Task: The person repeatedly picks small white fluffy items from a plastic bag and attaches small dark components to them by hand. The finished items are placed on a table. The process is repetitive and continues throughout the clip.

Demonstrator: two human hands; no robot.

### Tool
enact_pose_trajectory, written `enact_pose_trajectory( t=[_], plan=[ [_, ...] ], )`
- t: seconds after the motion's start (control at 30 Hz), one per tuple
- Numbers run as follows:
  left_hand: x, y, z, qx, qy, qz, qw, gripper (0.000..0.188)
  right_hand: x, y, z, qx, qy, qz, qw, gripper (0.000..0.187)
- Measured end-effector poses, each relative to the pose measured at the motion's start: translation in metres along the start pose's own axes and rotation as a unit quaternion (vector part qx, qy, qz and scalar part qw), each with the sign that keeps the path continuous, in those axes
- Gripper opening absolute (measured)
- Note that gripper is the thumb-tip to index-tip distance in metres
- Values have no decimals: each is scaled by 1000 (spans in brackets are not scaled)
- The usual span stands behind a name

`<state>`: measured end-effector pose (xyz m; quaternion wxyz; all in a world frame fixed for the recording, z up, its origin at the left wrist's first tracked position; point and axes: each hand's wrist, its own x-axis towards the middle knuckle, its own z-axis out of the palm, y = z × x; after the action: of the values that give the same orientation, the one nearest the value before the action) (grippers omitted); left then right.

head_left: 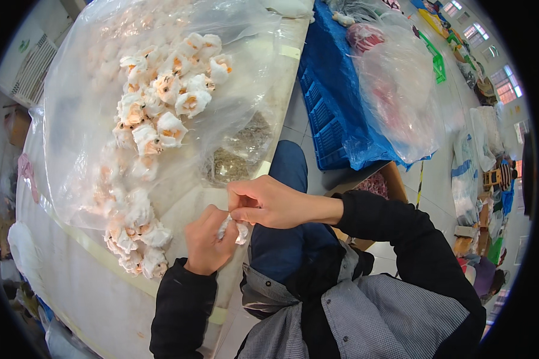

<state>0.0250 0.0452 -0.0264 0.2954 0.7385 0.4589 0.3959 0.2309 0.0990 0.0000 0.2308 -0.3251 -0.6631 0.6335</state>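
Observation:
Near the table's right edge my two hands meet, both closed. My left hand (211, 240) grips a small white plush piece (241, 233), part of which shows below the fingers. From the right, my right hand (270, 202) pinches at the same piece; its fingertips hide most of it. Farther up the table (84, 266) lies a heap of small fluffy white plush pieces (193, 103) with orange parts and dark dots. A smaller cluster of white plush pieces (154, 234) lies to the left of my left hand.
A large clear plastic bag (72, 149) spreads over the table, with more pieces under it. Beyond my hands sits a bag of greyish-green material (230, 164). To the right stand a blue crate (323, 128) with plastic bags and a cardboard box (395, 182) of pinkish material.

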Motion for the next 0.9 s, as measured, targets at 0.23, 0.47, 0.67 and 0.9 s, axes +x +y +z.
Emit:
enact_pose_trajectory(
  t=[0.23,0.47,0.67,0.9],
  plan=[
    [-4,4,-5,-18,63,-30,997,15,-8,-22,5,-44,110,-85,989,13],
    [-1,23,-9,-181,133,-156,962,27,-11,1,27,-169,272,-171,932,15],
    [-10,13,-5,-340,118,-200,912,35,-8,3,37,-219,292,-198,910,14],
    [-9,24,-6,-335,141,-226,904,34,-9,3,42,-247,279,-206,905,15]
  ],
)
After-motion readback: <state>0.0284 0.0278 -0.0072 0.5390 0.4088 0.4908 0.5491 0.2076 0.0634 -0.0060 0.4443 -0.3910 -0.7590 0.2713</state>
